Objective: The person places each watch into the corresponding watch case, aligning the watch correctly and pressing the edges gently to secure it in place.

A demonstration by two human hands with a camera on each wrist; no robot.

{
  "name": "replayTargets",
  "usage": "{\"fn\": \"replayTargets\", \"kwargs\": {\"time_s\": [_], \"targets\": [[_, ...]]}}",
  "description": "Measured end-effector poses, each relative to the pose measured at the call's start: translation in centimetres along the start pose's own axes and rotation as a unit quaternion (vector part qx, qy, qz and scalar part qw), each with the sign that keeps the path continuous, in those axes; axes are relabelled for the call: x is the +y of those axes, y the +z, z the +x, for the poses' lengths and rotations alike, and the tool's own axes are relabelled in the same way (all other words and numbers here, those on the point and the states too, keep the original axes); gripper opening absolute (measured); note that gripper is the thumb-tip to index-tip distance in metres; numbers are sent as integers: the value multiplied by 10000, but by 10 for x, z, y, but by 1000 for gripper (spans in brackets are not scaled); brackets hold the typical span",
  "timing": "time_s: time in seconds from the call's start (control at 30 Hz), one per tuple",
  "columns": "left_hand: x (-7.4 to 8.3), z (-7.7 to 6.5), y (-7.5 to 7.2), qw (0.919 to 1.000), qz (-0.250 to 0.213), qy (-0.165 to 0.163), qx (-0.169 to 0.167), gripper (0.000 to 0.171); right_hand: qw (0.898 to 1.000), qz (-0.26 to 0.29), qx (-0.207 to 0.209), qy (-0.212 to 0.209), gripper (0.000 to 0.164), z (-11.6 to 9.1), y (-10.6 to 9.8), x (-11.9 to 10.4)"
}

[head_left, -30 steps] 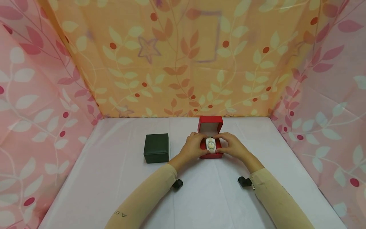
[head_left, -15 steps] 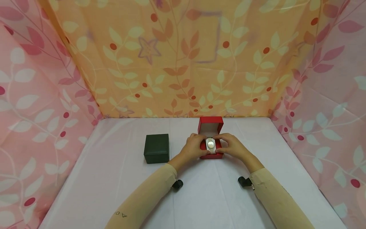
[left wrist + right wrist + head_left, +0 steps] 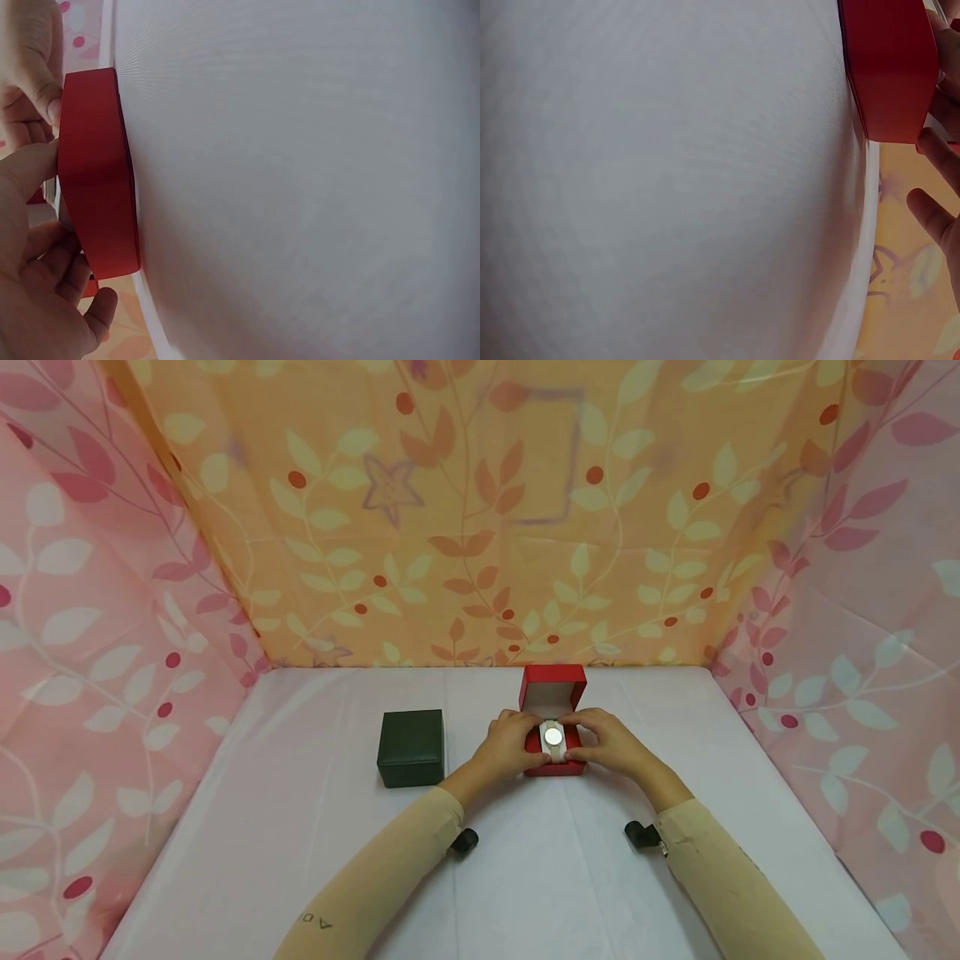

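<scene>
A watch with a pale strap and round dial (image 3: 553,752) sits on a white cushion in the open red watch box (image 3: 555,770). Its lid stands raised at the back. My left hand (image 3: 502,745) pinches the watch's cushion from the left, thumb near the front and forefinger near the back. From the other side my right hand (image 3: 613,745) holds it the same way. In the left wrist view the box's red outer wall (image 3: 97,172) hides most of the inside, and the left fingers (image 3: 52,266) curl over its rim. The right wrist view shows the right fingers (image 3: 941,161) beside the box.
A closed dark green box (image 3: 411,749) stands on the white-covered table (image 3: 517,868), left of the red one. Patterned cloth (image 3: 465,527) hangs behind and along both sides. The raised red lid (image 3: 553,674) is close to the back cloth.
Light reflects more brightly off the watch's dial now, which suggests a slight tilt. Both hands and both boxes keep nearly the same places.
</scene>
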State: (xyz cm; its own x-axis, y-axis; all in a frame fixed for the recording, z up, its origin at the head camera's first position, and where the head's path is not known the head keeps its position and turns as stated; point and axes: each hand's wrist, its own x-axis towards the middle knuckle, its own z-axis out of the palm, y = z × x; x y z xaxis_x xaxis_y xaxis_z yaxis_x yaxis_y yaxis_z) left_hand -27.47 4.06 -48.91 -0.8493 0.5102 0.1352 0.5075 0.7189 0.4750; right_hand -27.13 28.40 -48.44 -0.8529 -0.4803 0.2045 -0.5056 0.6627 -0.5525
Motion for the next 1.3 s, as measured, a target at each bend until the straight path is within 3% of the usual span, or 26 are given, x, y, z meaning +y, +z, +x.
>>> {"fn": "replayTargets", "kwargs": {"time_s": [0.53,0.73,1.07,1.3], "targets": [[0,-1,1,9992,338,12,-197,63,9998,-88,-190,58,60,0,1,1],[0,-1,0,9994,321,34,-119,64,9996,-124,-215,118,60,1,-1,-1],[-2,-4,-1,10000,25,32,-59,63,9992,36,-277,293,61,0,-1,1],[0,-8,-11,9997,-211,-86,23,63,9999,106,-55,100,61,-3,-3,5]]}}
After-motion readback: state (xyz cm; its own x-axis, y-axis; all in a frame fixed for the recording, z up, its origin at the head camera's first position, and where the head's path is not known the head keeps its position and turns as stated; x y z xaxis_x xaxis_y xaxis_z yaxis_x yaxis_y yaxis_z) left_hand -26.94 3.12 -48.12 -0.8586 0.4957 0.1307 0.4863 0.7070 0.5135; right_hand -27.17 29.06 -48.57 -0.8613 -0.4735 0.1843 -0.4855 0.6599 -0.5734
